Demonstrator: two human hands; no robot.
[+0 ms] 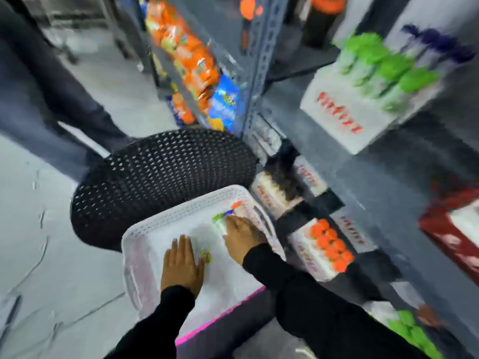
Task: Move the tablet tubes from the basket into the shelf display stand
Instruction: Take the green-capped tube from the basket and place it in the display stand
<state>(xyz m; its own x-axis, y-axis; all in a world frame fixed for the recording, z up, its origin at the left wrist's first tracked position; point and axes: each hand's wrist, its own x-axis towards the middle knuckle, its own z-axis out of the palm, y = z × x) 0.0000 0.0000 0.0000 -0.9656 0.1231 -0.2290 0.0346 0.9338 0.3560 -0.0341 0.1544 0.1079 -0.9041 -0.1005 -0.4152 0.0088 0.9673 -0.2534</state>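
Reaching into the white basket (145, 229), the right hand (243, 238) lies on a green-capped tablet tube (219, 221); whether its grip has closed is blurred. The tube's long axis is unclear. The left hand (181, 265) rests flat, fingers spread, beside a yellow-green item (206, 256).

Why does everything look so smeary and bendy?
Head view: motion blur smears the white plastic basket, both hands, left and right, and the red lettering on the white display box; the wide lens bends the grey shelf post.
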